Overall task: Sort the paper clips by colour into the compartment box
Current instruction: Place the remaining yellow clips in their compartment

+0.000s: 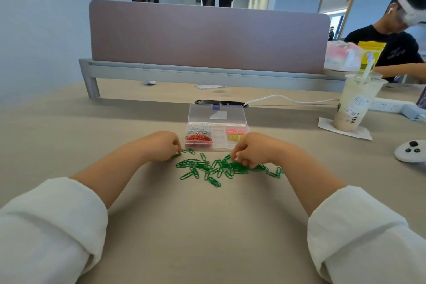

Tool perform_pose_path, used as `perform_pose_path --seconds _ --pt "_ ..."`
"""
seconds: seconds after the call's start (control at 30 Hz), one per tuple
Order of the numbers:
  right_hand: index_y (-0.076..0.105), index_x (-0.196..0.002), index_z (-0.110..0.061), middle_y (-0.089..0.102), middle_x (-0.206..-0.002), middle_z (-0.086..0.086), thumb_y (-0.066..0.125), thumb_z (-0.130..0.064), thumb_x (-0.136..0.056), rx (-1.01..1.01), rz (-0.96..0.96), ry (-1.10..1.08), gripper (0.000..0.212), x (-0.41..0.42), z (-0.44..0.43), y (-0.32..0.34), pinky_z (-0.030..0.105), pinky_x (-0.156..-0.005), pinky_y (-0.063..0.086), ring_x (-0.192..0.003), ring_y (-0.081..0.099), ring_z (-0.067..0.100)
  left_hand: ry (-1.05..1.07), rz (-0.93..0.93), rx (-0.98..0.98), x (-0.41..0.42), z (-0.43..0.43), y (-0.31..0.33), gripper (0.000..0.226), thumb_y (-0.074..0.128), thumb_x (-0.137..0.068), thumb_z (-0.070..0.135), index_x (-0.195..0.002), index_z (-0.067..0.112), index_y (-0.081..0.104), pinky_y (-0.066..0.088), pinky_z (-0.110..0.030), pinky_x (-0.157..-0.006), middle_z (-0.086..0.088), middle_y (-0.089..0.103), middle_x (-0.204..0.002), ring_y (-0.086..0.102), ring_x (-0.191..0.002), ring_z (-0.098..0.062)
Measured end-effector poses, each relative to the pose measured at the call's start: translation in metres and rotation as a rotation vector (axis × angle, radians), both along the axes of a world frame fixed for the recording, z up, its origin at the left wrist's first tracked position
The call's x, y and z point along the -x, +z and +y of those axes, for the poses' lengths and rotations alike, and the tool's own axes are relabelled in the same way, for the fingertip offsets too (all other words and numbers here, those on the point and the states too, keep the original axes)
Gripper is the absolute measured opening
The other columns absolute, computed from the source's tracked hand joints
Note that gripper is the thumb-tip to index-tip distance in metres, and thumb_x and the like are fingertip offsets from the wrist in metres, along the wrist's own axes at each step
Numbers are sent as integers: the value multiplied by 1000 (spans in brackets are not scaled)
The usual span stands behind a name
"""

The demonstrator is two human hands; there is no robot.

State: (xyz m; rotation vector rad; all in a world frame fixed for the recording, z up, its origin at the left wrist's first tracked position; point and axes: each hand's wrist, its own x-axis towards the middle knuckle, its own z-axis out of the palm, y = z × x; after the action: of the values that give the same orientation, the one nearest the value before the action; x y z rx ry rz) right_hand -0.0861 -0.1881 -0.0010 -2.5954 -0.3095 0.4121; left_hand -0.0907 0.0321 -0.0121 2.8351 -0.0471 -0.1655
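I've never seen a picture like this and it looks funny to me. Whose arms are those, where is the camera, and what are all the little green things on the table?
There's no machine here. A person wears the camera on their head, so you see their arms from above, as if they were your own. The left hand and right hand reach into a heap of green paper clips on the table. The fingers are curled at the clips, but I can't tell if any are picked up yet. Behind them stands a clear compartment box with its lid open. It already holds red clips, silvery clips, pink clips and yellow clips. The cup of tea on the right isn't part of the job.
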Motion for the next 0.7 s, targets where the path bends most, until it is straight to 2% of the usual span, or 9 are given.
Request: perform_pose_path --seconds 0.1,0.2,0.3,0.37,0.43,0.5,0.6,0.63,0.7 --pt "66 -108 -5 61 -85 4 43 -3 -94 -8 -62 -46 28 3 -3 2 25 -72 51 -75 56 15 -36 0 187 6 -8 -1 22 44 -95 14 -103 9 63 44 -24 -68 -4 62 -90 57 -77 -16" --pt "63 -105 -4 61 -104 9 42 -9 -94 204 -173 -168 25 -1 -15 2 32 -82 48 -94 57 24 -36 -101 40 6 -6 1 23 49 -94 27 -105 12 62 42 -27 -73 -3 62 -95 57 -88 -19" --pt "60 -104 5 57 -106 20 41 -5 -93 354 -71 -248 24 9 -18 5 28 -67 40 -86 46 26 21 -122 -201 4 -3 -1 28 43 -95 30 -112 12 56 40 -29 -80 -7 60 -113 55 -102 -23" --pt "57 -115 9 59 -115 23 43 -2 -92 383 1 -229 29 11 -18 2 25 -57 36 -81 44 24 11 -68 -197 2 -4 -4 29 40 -96 24 -114 9 55 39 -28 -81 -10 59 -117 53 -100 -24" --pt "58 -116 5 64 -100 14 45 -4 -92 183 46 -250 29 5 -19 -4 23 -53 38 -65 49 21 -38 -39 -66 3 -11 -6 27 40 -96 22 -111 8 58 38 -26 -78 -10 60 -111 51 -91 -21" --pt "60 -107 -4 57 -77 3 46 -9 -94 3 27 -222 20 -1 -18 -9 21 -54 44 -59 49 12 -90 -16 118 5 -17 -8 24 42 -97 20 -108 8 60 42 -26 -72 -6 60 -100 53 -81 -16" --pt "54 -90 -12 54 -76 2 44 -12 -97 -275 34 -193 13 0 -11 -15 22 -60 48 -65 51 12 -101 14 311 6 -18 -8 16 48 -95 22 -99 12 60 47 -23 -68 -3 60 -90 56 -71 -11" --pt "53 -88 -13 55 -77 2 44 -13 -96 -287 -3 -187 12 2 -11 -14 22 -60 47 -66 51 13 -99 -16 303 5 -15 -6 13 50 -94 23 -95 14 59 47 -24 -68 -3 60 -90 57 -72 -12" --pt "54 -90 -10 58 -84 5 44 -12 -95 -170 -99 -204 12 0 -14 -14 24 -62 44 -71 51 16 -73 -97 145 3 -6 -2 18 52 -92 33 -94 16 58 43 -27 -71 -2 60 -95 55 -81 -16"
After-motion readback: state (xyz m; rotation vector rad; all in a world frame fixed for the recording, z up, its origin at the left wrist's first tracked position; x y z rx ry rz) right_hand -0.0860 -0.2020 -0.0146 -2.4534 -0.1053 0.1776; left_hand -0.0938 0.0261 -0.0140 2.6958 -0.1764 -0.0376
